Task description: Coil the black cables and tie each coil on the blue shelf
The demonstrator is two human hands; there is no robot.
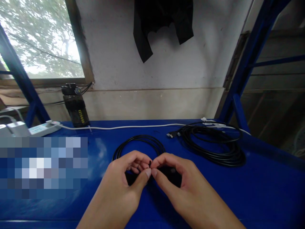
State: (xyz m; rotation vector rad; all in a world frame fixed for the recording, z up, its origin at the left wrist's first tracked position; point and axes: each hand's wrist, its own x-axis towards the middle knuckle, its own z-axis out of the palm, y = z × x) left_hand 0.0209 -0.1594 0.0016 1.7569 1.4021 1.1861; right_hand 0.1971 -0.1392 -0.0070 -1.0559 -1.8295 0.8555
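My left hand (127,184) and my right hand (179,181) meet at the fingertips over the blue table. Thumb and forefinger of each are pinched together around a small black strip (150,163), of which only a short end shows between them. Right behind my hands lies a coiled black cable (140,137), its loops partly covered by my fingers. Dark parts also show inside the curl of both hands, too shaded to make out.
A larger black cable coil (214,152) with plug ends (172,135) lies to the right. A white cord (133,126) crosses the back of the blue table (262,190) from a power strip (45,128). A dark bottle (75,108) stands at back left; blue posts (247,60) flank the table.
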